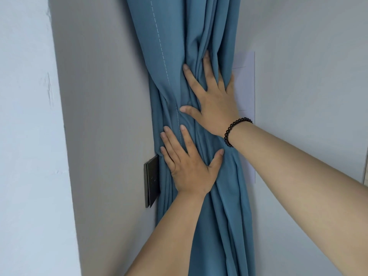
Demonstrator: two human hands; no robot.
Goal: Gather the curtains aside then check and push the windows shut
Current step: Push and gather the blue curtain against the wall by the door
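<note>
Blue woven fabric fills the middle of what we see: a long teal-blue curtain [199, 56] with a pale dashed stitch line down one fold, bunched into a narrow column of pleats in the corner where two pale grey walls [103, 96] meet. Our left hand [189, 168] lies flat on the lower part of the bunch, fingers straight and spread, thumb out to the right, pressing the folds against the wall. Our right hand [215, 96] sits higher up, just above the left one, also flat with fingers splayed upward and the thumb pointing left; neither hand is curled round the cloth. The two hands are close, one over the other, but not touching. A bracelet of dark round beads [233, 130] circles our right wrist. A dark grey rectangular wall switch plate [152, 182] sits on the left wall, its right edge tucked behind the curtain beside our left fingertips. To the right of the curtain a pale rectangular panel [246, 86] shows on the wall. We cannot see any window
</note>
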